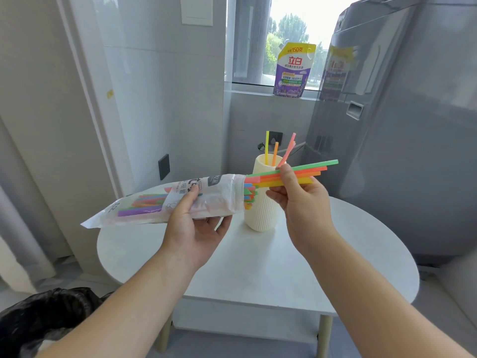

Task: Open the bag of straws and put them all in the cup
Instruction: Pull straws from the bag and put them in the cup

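Observation:
My left hand grips a clear plastic bag of straws from below, holding it level above the table with its open mouth to the right. Several coloured straws stick out of that mouth, and my right hand pinches them, partly drawn out. Behind the bag's mouth stands a ribbed cream cup on the table, with three straws upright in it: yellow, orange and pink. More straws remain inside the bag.
The round white table has a lower shelf. A grey washing machine stands at the right. A detergent pouch sits on the windowsill. A black bin bag lies at lower left.

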Motion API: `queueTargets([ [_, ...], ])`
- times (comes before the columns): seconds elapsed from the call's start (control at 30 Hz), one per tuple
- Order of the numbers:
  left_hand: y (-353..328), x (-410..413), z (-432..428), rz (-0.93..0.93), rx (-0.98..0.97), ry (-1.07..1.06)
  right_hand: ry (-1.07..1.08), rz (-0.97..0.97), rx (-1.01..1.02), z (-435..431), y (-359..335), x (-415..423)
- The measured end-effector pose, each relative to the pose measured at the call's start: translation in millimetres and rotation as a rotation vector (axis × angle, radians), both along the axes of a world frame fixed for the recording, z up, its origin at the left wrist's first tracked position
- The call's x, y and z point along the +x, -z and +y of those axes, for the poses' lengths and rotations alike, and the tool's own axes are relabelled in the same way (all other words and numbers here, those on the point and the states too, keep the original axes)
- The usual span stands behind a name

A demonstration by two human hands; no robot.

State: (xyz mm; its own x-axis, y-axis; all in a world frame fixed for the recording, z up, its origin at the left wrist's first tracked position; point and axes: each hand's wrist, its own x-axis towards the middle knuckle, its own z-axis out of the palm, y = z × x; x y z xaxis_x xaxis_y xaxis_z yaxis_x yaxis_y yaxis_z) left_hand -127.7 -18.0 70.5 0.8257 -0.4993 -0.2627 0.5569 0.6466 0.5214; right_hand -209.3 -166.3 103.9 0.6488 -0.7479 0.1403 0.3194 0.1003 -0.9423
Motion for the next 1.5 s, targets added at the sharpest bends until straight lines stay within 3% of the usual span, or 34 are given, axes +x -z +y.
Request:
queueTargets([
  [0.17,1.2,1.3,1.6,0.026,-0.011,-0.011,0.041,-0.04,-0.146,-4.5,-14.8,-5.3],
  [0.7,0.6,14.5,8.7,0.073,-0.022,-0.1,0.047,-0.075,-0.039,-28.2,-34.1,-23.2],
  [1.27,6.4,27.3,10.0,0.034,-0.001,-0.157,0.224,-0.049,0.039,-61.3,-46.8,-49.2],
  [1.5,8.3,17.0,0.5,0.003,0.022,-0.112,0.351,-0.048,-0.109,-66.8,-59.2,-53.2],
])
